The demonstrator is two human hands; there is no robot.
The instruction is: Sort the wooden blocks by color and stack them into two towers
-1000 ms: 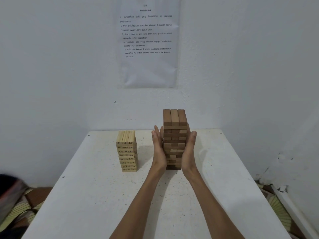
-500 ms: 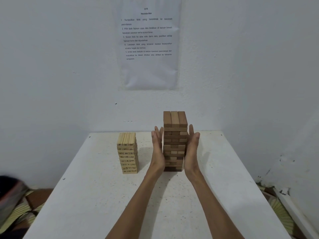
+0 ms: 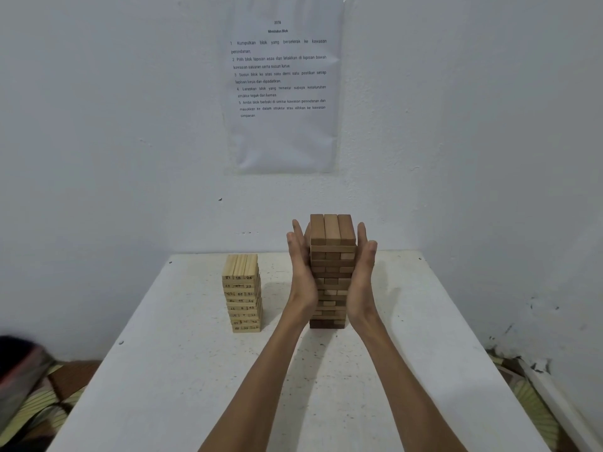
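White surface (image 3: 195, 370); left hand (image 3: 301, 275) and right hand (image 3: 360, 278), fingers straight, apparently press the brown tower (image 3: 332, 256): squeeze evenly, gently.

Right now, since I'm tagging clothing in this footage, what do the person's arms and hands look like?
The left hand and right hand wear no gloves, and no watch, bracelet or ring is visible. Both arms are bare down to the frame's edge; no sleeves show.

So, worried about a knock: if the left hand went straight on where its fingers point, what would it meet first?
Likely the back wall; the left hand lies flat along the dark tower, pointing past it. Depth unclear.
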